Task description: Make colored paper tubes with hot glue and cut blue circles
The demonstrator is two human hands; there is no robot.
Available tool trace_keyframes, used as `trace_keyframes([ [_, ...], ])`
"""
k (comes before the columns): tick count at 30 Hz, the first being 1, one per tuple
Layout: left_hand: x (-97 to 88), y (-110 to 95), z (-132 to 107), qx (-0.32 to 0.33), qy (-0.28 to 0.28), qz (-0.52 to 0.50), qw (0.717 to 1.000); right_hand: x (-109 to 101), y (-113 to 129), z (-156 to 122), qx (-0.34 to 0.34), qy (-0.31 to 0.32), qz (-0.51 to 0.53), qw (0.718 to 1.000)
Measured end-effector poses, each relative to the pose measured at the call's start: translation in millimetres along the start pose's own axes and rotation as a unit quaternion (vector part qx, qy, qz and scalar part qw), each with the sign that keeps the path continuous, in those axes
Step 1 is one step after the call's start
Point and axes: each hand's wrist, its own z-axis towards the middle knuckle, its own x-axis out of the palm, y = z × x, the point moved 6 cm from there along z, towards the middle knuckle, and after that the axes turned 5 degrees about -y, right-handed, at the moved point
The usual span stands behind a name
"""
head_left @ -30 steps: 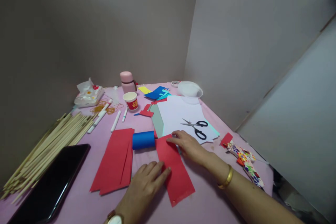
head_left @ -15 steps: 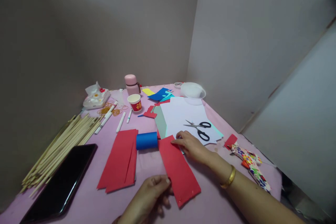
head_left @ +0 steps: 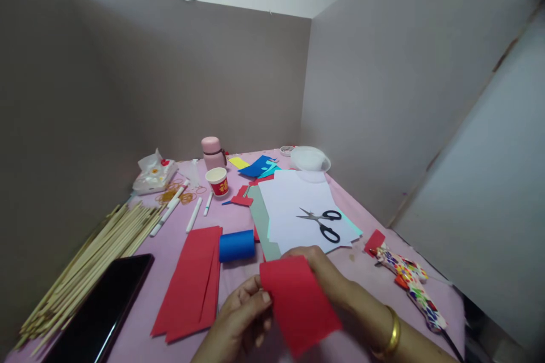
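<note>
Nearest, above the pink surface (head_left: 225, 218), a red paper strip (head_left: 296, 300) is raised between the two hands, its far end curling over and its near end tilted toward the wearer. The left hand (head_left: 242, 312) pinches the strip's left edge between thumb and fingers; the right hand (head_left: 317, 261) is behind its far right side, fingers hidden, so I cannot tell how firmly it grips. The strip should be very light, thin and springy, easily bent but quick to crease or tear, so edges or corners, held with light fingertip pressure, seem the best hold. To the left lie a dark phone (head_left: 102, 312), with no brand visible, and a stack of red strips (head_left: 191, 283). Just beyond the stack is a blue paper roll (head_left: 237, 245), with black-handled scissors (head_left: 319, 220) on white sheets (head_left: 293, 193) to its right. Farther off, a paper cup (head_left: 217, 182) carries a gold character on red, apparently 福. Faint marks high on the right-hand panel (head_left: 447, 57) are unreadable.
</note>
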Motion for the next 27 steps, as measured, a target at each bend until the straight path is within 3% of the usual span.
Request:
trace_keyframes([
  [4, 10.1, 2, -6, -0.038, 0.002, -0.027, 0.999, 6, 0, -8, 0.013, 0.008, 0.027, 1.000],
  [9, -8.8, -13, -5, 0.000, -0.048, -0.002, 0.999, 7, -2, -17, 0.041, -0.006, 0.086, 0.995],
  [13, -0.2, -19, -6, 0.009, 0.080, 0.090, 0.993, 13, -10, -21, 0.083, -0.030, 0.172, 0.981],
  [15, 4.2, -20, -6, 0.018, 0.107, 0.140, 0.984, 18, -16, -22, 0.111, -0.041, 0.228, 0.967],
  [21, -6.3, -31, 3, 0.073, 0.024, 0.167, 0.983, 22, -25, -25, 0.147, -0.054, 0.336, 0.929],
  [27, -31.9, -35, 15, 0.118, -0.090, 0.101, 0.984, 16, -16, -29, 0.129, -0.014, 0.326, 0.937],
])
